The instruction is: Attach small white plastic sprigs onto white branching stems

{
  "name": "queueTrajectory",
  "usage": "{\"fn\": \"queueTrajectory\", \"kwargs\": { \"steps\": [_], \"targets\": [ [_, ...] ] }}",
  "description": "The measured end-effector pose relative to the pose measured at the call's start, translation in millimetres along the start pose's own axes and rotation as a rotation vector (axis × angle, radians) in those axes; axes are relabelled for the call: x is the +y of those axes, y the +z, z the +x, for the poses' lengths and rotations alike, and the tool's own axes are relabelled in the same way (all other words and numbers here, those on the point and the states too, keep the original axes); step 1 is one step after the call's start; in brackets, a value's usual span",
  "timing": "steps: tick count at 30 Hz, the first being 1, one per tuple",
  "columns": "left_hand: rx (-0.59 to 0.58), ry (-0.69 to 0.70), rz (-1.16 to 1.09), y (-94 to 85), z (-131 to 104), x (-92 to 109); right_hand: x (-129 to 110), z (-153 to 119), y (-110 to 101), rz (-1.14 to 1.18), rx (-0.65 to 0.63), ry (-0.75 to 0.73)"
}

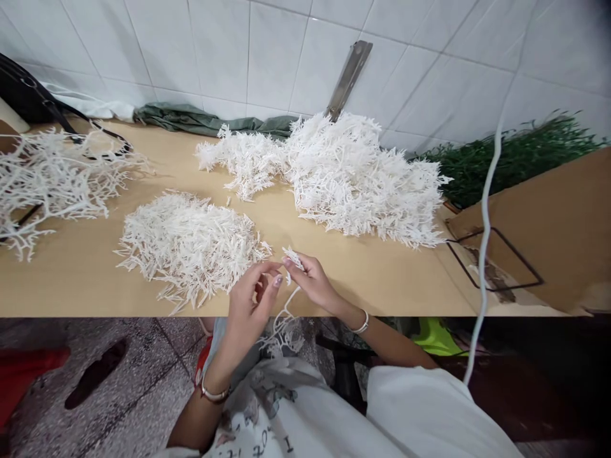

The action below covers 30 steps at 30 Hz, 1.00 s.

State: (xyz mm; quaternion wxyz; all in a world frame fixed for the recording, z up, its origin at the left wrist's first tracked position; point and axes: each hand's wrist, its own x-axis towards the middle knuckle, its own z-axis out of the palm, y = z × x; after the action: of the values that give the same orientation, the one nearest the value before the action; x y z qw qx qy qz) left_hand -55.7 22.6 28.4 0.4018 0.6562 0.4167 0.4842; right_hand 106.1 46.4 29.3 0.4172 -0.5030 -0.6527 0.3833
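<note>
My right hand pinches a small white branched plastic piece just above the table's front edge. Close beside it, my left hand has its fingers curled, with the fingertips near the piece; whether they hold part of it is too small to tell. From under my hands a white branched strand hangs toward my lap. Left of my hands lies a heap of small white pieces. A larger heap of white frilly pieces sits farther back, toward the right.
Long white branched strands lie at the table's far left. A cardboard box and green plastic foliage stand at the right. A white cable hangs in front of them. Green cloth lies along the tiled wall.
</note>
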Motion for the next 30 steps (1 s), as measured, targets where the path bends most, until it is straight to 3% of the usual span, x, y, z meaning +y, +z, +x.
{"fn": "queueTrajectory", "kwargs": {
  "steps": [3, 8, 11, 14, 20, 25, 30],
  "targets": [
    [0.000, 0.032, 0.035, 10.2, -8.4, 6.7, -8.7, -19.2, 1.7, -0.167, 0.152, -0.056],
    [0.046, 0.129, 0.114, 26.4, -20.4, 12.7, -23.5, -51.5, 6.8, -0.742, 0.390, -0.308],
    [0.041, 0.097, 0.010, 33.9, -26.9, 16.1, -31.6, -69.0, 9.9, -0.894, 0.469, -0.303],
    [-0.012, 0.015, -0.102, 38.1, -30.7, 19.7, -37.0, -83.6, 10.7, -0.928, 0.513, -0.230],
    [-0.234, -0.243, -0.306, 42.0, -28.3, 21.0, -38.7, -97.5, 3.9, -0.975, 0.531, -0.164],
    [-0.261, -0.330, -0.544, 46.1, -15.8, 17.4, -41.9, -94.0, -6.0, -1.019, 0.484, -0.196],
    [-0.258, -0.477, -0.783, 49.6, -0.8, 11.3, -53.3, -86.5, -21.4, -0.676, 0.339, -0.164]
  ]
}}
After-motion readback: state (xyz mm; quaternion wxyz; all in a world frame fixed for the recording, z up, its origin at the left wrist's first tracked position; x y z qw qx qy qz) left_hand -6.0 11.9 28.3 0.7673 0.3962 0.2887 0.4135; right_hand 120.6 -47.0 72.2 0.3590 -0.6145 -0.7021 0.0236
